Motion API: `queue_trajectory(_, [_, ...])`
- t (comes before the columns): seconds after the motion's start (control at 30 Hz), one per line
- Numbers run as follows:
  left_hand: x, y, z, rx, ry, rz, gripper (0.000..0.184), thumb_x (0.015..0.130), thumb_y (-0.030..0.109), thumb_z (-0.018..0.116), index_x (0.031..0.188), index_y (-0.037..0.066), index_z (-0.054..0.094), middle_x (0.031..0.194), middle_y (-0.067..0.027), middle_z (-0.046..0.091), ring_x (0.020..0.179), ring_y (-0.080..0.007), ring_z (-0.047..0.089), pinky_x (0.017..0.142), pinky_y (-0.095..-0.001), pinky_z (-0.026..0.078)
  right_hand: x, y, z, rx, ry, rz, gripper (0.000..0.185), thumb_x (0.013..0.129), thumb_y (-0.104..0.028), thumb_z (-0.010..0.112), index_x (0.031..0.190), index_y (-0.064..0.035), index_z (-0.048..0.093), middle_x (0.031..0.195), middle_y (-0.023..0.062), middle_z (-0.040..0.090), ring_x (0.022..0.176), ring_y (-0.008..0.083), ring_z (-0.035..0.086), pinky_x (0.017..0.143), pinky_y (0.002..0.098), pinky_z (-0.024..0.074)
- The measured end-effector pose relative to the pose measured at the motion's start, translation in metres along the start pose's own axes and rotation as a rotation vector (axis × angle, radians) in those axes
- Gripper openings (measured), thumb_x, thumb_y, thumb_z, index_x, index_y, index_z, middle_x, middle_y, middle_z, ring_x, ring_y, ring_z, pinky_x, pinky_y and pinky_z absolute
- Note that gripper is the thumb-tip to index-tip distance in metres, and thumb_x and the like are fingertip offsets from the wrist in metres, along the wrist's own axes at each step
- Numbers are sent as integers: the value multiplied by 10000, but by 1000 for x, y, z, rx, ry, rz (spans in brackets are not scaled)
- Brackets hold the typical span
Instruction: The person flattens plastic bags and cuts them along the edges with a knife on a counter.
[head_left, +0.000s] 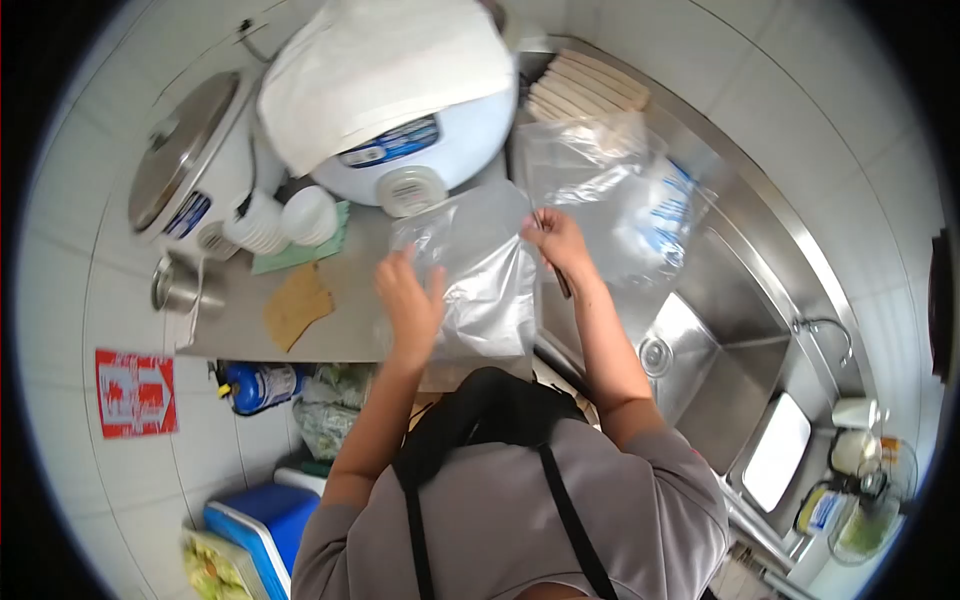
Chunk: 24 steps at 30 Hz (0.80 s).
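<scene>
A clear plastic bag (490,290) lies spread on the steel counter in front of me. My left hand (410,300) rests at the bag's left side, its fingers and thumb apart. On the bag's right edge, my right hand (556,242) is closed around a knife (564,284) with a dark handle. The thin blade points away from me, and part of it is hard to make out against the plastic. More clear plastic bags (590,170) lie just right of that hand, beside a bag with blue print (668,215).
A large white cooker (440,165) draped with a cloth (380,70) stands behind the bag. Left are another lidded cooker (190,160), stacked white cups (258,222) and a brown paper piece (297,305). A steel sink (735,360) is on the right.
</scene>
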<state>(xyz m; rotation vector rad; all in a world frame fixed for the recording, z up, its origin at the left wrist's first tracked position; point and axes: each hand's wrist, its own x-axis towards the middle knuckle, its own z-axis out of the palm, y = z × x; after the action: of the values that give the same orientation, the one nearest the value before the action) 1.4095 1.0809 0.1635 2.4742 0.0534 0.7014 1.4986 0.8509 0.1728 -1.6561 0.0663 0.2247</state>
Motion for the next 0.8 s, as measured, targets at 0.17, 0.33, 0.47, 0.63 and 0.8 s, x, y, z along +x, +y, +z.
queue_trajectory(0.17, [-3,92,59,-122,-366,523,587,865,273,556,1344,-15,378,1390,-202,347,1311,-385,291,1096,-511,191,38,-47,-87,-114,208,-193,145,781,-138,670,874,-43,612,603,-7,536,406,60,415,360,222,312])
queue_trajectory(0.33, [50,129,152,-167,-358,468,579,896,246,509,1372,-30,327,1447,-208,267,1354,-374,219,1103,-508,174,104,-52,-168,-255,442,-222,158,749,-114,660,858,-21,593,613,38,545,398,105,455,352,270,358])
queue_trajectory(0.47, [73,133,218,41,-412,507,592,907,273,490,1390,-16,307,1476,-201,220,1382,-367,165,1120,-502,146,164,-8,-190,-284,548,-159,221,718,-111,637,887,20,582,639,102,587,440,213,537,375,336,441])
queue_trajectory(0.63, [87,117,276,163,-645,441,621,919,349,453,1430,48,268,1513,-188,141,1405,-355,105,1133,-487,116,191,40,-193,-362,661,-214,327,703,-176,708,919,31,576,719,115,604,457,255,531,387,317,419])
queue_trajectory(0.8, [101,101,278,263,-626,453,569,889,298,512,1382,60,359,1455,-192,284,1366,-352,219,1112,-474,178,89,-13,-232,-169,463,-240,451,786,-209,711,1148,2,547,712,20,564,440,109,459,392,252,356])
